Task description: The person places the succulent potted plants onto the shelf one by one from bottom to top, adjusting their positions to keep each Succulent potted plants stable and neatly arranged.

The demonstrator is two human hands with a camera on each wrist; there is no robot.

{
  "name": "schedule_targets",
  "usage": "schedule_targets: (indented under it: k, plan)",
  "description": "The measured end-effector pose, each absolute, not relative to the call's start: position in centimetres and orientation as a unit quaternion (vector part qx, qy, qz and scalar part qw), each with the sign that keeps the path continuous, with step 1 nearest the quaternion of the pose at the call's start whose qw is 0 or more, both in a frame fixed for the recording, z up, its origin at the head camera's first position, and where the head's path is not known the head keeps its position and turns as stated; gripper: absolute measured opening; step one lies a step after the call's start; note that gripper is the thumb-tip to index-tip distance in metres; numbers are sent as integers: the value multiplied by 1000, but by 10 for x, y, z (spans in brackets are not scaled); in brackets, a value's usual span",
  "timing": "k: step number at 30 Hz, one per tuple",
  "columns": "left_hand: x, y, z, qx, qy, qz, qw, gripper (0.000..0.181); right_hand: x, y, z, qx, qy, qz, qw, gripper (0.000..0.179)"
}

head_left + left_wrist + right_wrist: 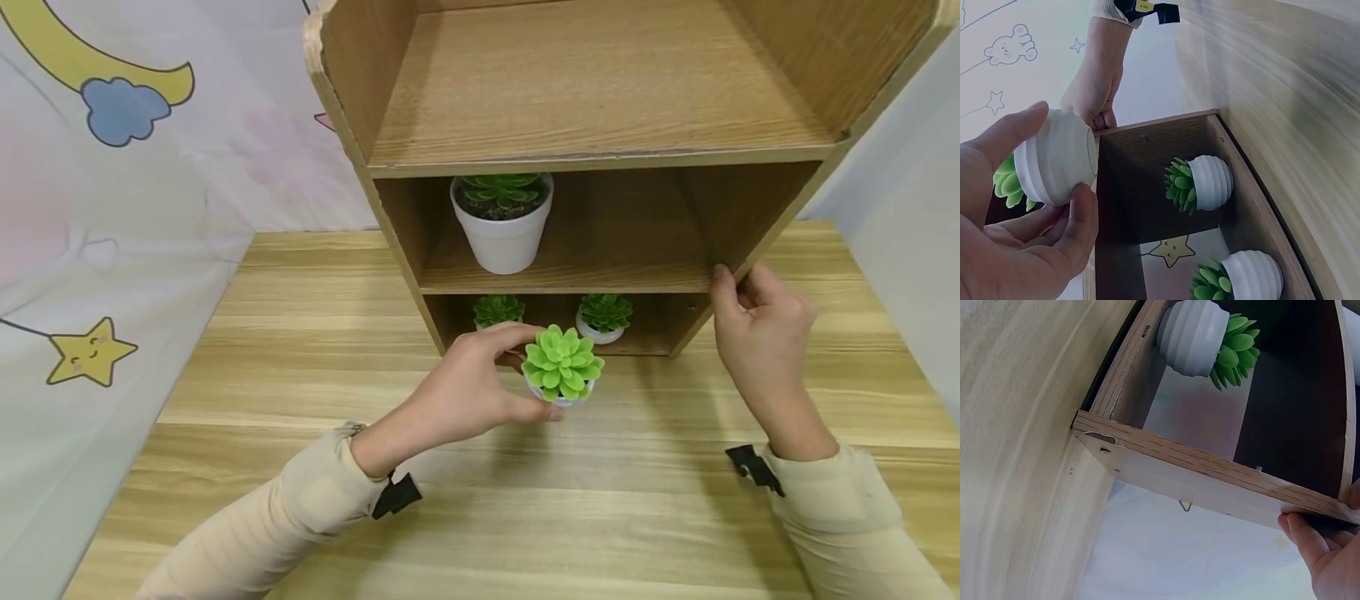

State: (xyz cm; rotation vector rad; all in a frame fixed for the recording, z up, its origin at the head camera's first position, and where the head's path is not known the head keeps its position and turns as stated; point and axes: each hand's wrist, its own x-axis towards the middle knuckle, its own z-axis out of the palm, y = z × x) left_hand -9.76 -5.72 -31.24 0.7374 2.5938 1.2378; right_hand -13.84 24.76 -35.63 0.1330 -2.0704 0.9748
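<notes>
Item in hand: small ribbed white ceramic pot with a bright green artificial succulent [561,367], held just in front of the bottom compartment of the open-fronted brown wooden shelf unit [600,158]; whether its base touches the pale wood-grain tabletop [315,333] cannot be told.
Left hand [468,387]: grip curled round the small pot, thumb on one side and fingers on the other, as the left wrist view confirms [1054,159].
Right hand [757,333]: fingers and thumb closed on the front edge of the shelf unit's right side panel, near the middle shelf board; fingertips [1310,534] are seen pressed against the panel edge.
Step judged in hand: the small pot is being handled at the mouth of the bottom compartment while the unit is steadied.
Handling advice: the pot is best kept upright and gripped by its ribbed wall, not by the leaves; the low opening should be cleared by the rosette; the gap between the two pots already inside should be aimed for, so that neither is knocked; the steadying hold on the side panel is best kept firm.
Count, small white pots with succulents: three, being one held and two in the bottom compartment, left [498,311] and right [603,317].
Count, large smooth white pot with dark green succulent [501,218]: one, on the middle shelf, left of centre.
Count, shelf units: one, with three compartments visible, the top one bare.
Count, hands: two.
Backdrop: pale cloth printed with a yellow star [90,352], moon and blue cloud, to the left.
</notes>
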Motion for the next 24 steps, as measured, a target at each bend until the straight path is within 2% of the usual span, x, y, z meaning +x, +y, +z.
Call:
schedule_targets:
  k: [24]
  plan:
    - [-98,-68,-301,229,871,430,56,74,-138,247,-355,44,-824,389,410,22]
